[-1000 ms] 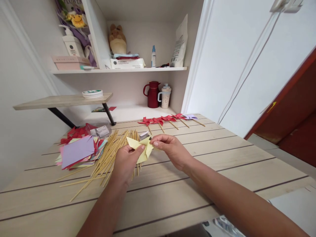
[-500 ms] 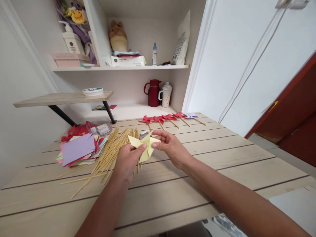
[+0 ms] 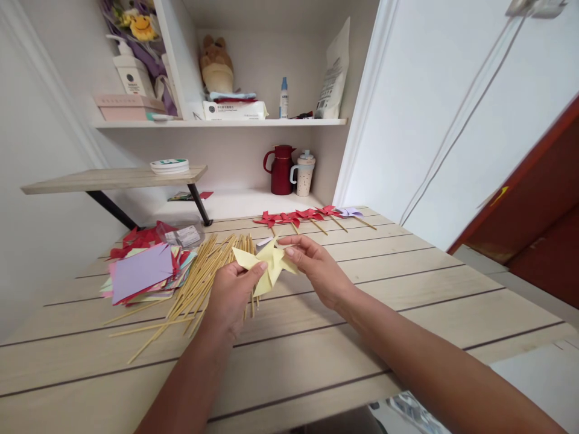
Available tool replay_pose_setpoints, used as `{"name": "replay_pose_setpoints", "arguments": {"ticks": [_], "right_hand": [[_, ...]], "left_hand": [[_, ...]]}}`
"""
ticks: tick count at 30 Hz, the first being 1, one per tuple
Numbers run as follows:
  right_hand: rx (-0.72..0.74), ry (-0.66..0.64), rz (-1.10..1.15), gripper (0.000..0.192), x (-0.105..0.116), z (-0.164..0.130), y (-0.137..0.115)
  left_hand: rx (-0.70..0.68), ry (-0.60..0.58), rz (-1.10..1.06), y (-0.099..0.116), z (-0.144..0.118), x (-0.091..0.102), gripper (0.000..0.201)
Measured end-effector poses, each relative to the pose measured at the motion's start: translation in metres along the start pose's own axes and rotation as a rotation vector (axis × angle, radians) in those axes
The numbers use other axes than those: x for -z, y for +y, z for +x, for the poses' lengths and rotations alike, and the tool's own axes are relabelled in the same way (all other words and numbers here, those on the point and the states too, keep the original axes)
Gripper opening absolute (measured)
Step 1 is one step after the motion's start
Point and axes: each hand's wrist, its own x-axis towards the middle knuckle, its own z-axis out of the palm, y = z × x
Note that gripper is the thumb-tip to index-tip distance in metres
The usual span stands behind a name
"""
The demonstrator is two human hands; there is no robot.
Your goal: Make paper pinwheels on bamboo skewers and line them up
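A pale yellow paper pinwheel [image 3: 271, 266] is held up over the table between my hands. My left hand [image 3: 230, 294] pinches its left side, thumb on the front. My right hand [image 3: 317, 266] has thumb and fingertips curled at the right blade; its exact grip is partly hidden. Just behind and to the left lie many thin wooden sticks [image 3: 196, 283]. A small pale object [image 3: 263, 242] shows partly behind the pinwheel.
Stacked coloured paper [image 3: 142, 274] lies left, by a clear plastic box [image 3: 185, 234]. Finished red pinwheels [image 3: 310, 214] and a purple one [image 3: 350, 212] line the back edge. A raised wooden stand [image 3: 113, 179], a red jug [image 3: 282, 172] and a cup [image 3: 304, 175] are behind.
The right thumb has slid slightly up and right along the pinwheel's right blade, and that blade now tilts downward. My left hand keeps its pinch, almost unmoved.
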Motion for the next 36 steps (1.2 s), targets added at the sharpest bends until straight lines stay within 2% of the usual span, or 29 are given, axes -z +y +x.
{"name": "replay_pose_setpoints", "arguments": {"ticks": [5,11,15,18,20,23,26,31,36], "right_hand": [[0.076,-0.006,-0.047,0.041,0.005,0.001,-0.004],[0.052,0.014,-0.001,0.031,-0.001,0.001,-0.001],[0.093,0.079,-0.006,0.026,-0.002,0.003,0.001],[0.131,0.074,-0.05,0.022,0.0,0.002,0.002],[0.193,0.06,-0.141,0.016,0.0,0.001,0.001],[0.392,0.055,-0.371,0.004,0.001,-0.003,-0.001],[0.578,0.051,-0.553,0.009,0.001,-0.006,-0.002],[0.711,0.052,-0.697,0.019,0.003,-0.007,0.0],[0.788,0.068,-0.783,0.019,0.005,-0.007,0.001]], "left_hand": [[0.017,-0.03,-0.066,0.002,0.002,0.004,0.04],[0.022,-0.06,-0.058,0.001,0.001,0.002,0.037],[0.055,-0.072,-0.085,0.0,0.001,0.001,0.035],[0.051,-0.074,-0.104,0.0,0.001,0.0,0.036],[0.046,-0.069,-0.088,0.0,0.001,0.0,0.036],[0.021,-0.03,-0.035,-0.002,0.0,0.0,0.036],[-0.01,-0.014,-0.003,-0.003,0.0,0.001,0.038],[-0.017,-0.02,0.025,-0.006,0.002,0.002,0.042],[-0.021,-0.027,0.032,-0.01,0.003,0.001,0.04]]}}
